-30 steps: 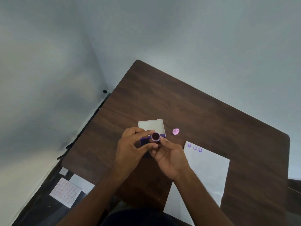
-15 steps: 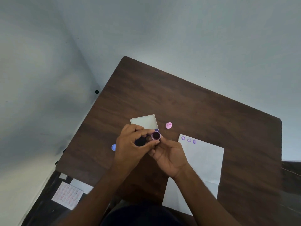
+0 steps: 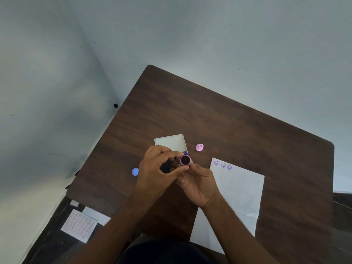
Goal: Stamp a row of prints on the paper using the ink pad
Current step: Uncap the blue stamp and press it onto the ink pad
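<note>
A small round purple stamp [image 3: 185, 160] is held above the table with its dark face turned up. My left hand [image 3: 158, 172] pinches it between thumb and forefinger, and the fingers of my right hand [image 3: 198, 183] hold it from below. Behind my hands lies the ink pad's white open lid [image 3: 170, 142]; only a purple corner of the ink pad [image 3: 185, 153] shows past my fingers. The white paper [image 3: 238, 189] lies to the right, with a row of three purple prints [image 3: 222, 165] along its top edge.
A pink stamp [image 3: 199, 147] stands on the brown table [image 3: 209, 115] right of the lid. A blue round cap [image 3: 135, 171] lies left of my left hand. Sheets [image 3: 79, 225] lie on the floor at the lower left. Walls close in behind and left.
The view has shifted a little, and the blue cap left of my hand has come into sight. Both hands still hold the purple stamp in about the same pose.
</note>
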